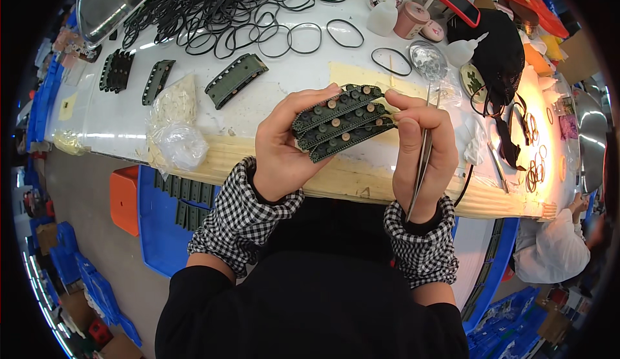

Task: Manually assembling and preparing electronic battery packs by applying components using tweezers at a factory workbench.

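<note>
Both hands hold three green track strips [341,121] fanned above the counter [271,87]: left hand [284,146] fingers pinch one end, right hand [423,155] the other, clasping tweezers [423,158]. Several more strips [236,79] lie untouched; rubber rings [258,10] remain heaped.

Ahead of you the white desk [271,94] carries a spread of black rubber rings [239,10] across its far side. To your left lie more dark green track pieces [236,80] and a clear plastic bag [175,140]. To your right stand a white squeeze bottle [382,18], a pink cup [411,20], a red phone [455,2] and a black cloth [494,49]. Below the desk on your left you have a blue crate [158,230] beside an orange stool [124,199].
</note>
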Demonstrator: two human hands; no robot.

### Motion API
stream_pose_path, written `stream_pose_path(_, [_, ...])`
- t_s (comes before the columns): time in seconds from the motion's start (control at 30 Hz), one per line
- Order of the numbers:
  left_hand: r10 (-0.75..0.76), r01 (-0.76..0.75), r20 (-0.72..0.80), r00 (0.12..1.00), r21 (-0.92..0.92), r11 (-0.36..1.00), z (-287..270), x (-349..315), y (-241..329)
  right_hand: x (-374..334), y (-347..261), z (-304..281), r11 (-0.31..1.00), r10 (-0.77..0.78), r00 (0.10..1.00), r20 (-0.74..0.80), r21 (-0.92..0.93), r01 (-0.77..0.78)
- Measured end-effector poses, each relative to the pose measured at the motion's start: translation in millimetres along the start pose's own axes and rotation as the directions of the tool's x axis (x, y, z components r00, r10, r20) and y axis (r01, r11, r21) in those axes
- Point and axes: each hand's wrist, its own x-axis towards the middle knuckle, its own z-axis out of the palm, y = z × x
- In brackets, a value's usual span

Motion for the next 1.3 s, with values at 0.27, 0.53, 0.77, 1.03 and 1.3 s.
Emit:
stream_pose_path(0.27, [-0.016, 0.016, 0.005, 1.000, 0.014, 1.000, 0, 1, 2, 9, 12, -12, 0.986, -0.007, 0.975, -0.223, -0.162, -0.030])
stream_pose_path(0.53, [-0.031, 0.031, 0.004, 1.000, -0.011, 0.999, 1, -1, 0, 19, 24, -21, 0.701, -0.293, 0.956, -0.020, -0.684, 0.201])
stream_pose_path(0.77, [-0.049, 0.049, 0.022, 0.999, -0.012, 0.999, 1, -2, 0, 14, -8, 8, 0.997, -0.066, 0.997, -0.039, 0.031, 0.067])
stream_pose_path(1.03, [-0.045, 0.045, 0.006, 0.999, -0.001, 0.999, 2, -2, 2, 14, -14, 23, 0.994, 0.064, 0.997, 0.040, 0.090, -0.067])
stream_pose_path(1.3, [-0.034, 0.034, -0.010, 0.999, 0.013, 0.999, 2, -2, 0, 14, -10, 26, 0.995, 0.034, 0.999, -0.021, 0.100, -0.032])
